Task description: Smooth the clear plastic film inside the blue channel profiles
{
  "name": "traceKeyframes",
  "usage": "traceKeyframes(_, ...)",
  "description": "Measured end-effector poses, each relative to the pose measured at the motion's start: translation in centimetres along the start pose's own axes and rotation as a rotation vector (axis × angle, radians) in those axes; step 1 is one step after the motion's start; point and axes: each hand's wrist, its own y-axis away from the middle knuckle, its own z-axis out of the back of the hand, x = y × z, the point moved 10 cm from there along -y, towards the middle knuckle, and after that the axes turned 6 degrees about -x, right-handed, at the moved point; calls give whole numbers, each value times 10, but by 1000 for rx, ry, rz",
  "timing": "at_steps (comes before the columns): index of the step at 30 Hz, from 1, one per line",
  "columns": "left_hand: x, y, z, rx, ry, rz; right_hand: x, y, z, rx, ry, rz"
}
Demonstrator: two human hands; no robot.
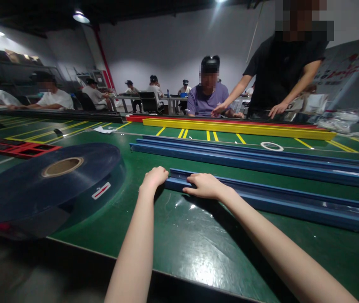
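A long blue channel strip [277, 194] lies on the green tabletop, running off to the right, with shiny clear film visible inside it. My left hand [155, 178] is at the strip's left end, its fingers curled together and partly hidden, so what they hold cannot be made out. Just to the right, my right hand [205, 186] grips the strip, fingers over the channel and thumb against its near side. Behind it lies a second blue strip assembly [249, 159]. To the left sits a big roll of clear film [100, 168] with a red-arrow label [101, 190].
Yellow strips [239, 127] and red strips [135, 119] lie farther back. A white ring [271, 146] and a red frame [40, 149] rest on the table [192, 240]. Across it, one person [209, 99] sits and another [280, 75] stands, hands over the table.
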Motion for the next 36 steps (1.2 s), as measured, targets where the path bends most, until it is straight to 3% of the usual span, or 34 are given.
traceKeyframes(12,-7,6,6,-28,-44,-8,9,-12,-7,-1,-90,-33)
traceKeyframes(17,-15,13,25,-201,-173,25,-5,11,8,-33,-210,-73)
traceKeyframes(21,-44,24,42,-435,-237,-70,-21,39,25,-87,-177,-86)
traceKeyframes(24,-78,35,41,-530,-250,-241,-47,63,36,-147,-120,-165)
traceKeyframes(31,-162,76,16,-600,-179,-672,-139,140,58,-407,87,-671)
traceKeyframes(33,-174,85,10,-614,-153,-739,-152,156,59,-441,130,-726)
traceKeyframes(36,-178,89,3,-617,-130,-777,-162,168,55,-379,207,-749)
